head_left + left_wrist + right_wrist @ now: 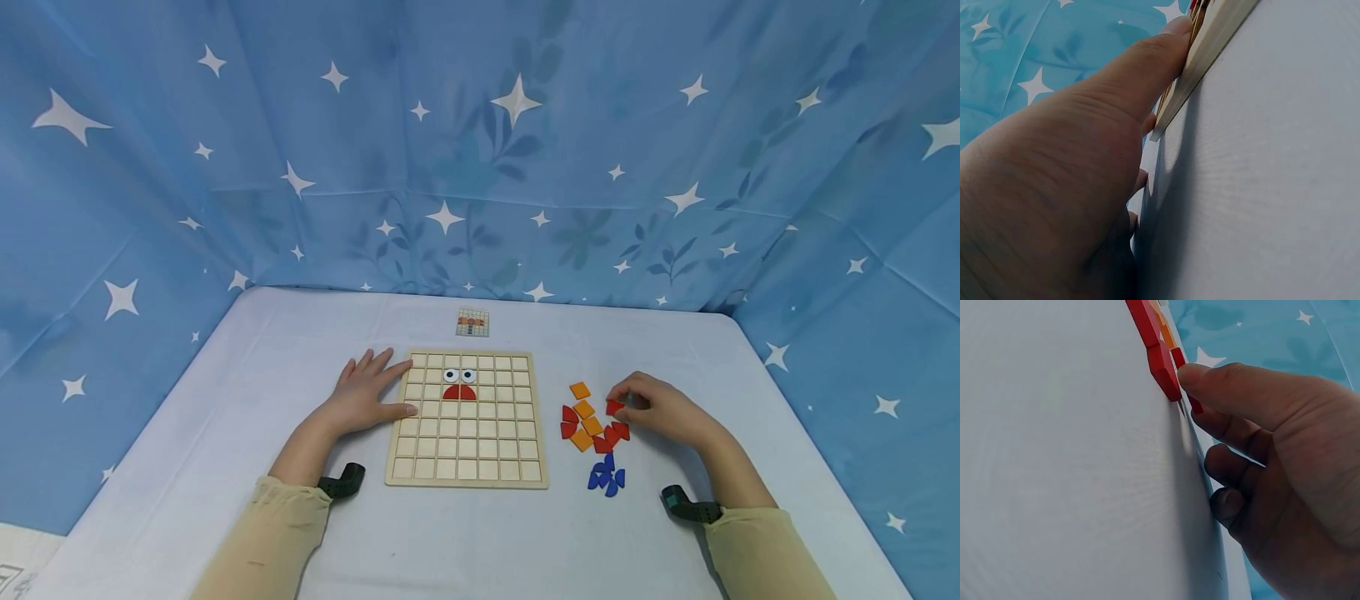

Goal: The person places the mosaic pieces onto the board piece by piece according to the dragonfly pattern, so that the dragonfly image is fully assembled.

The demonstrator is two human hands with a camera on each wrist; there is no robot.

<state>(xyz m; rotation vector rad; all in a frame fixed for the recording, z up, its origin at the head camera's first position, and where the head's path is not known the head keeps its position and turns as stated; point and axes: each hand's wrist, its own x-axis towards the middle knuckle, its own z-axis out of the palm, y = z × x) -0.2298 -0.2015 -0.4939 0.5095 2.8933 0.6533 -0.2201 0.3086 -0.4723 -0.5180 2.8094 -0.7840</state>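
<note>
My left hand lies spread at the left edge of a wooden grid board, thumb and index fingertip on its rim. On the board, two round eye pieces sit side by side above two red quarter-circle pieces that form a half disc. To the right of the board, my right hand pinches a red piece between thumb and index finger. In the right wrist view that red piece stands tilted on edge, close beside other red pieces; the remaining fingers are curled below.
Several orange squares and loose red pieces lie between the board and my right hand. Nearer to me is a cluster of small blue pieces. A picture card lies behind the board on the white tabletop. Blue star-patterned curtains surround the table.
</note>
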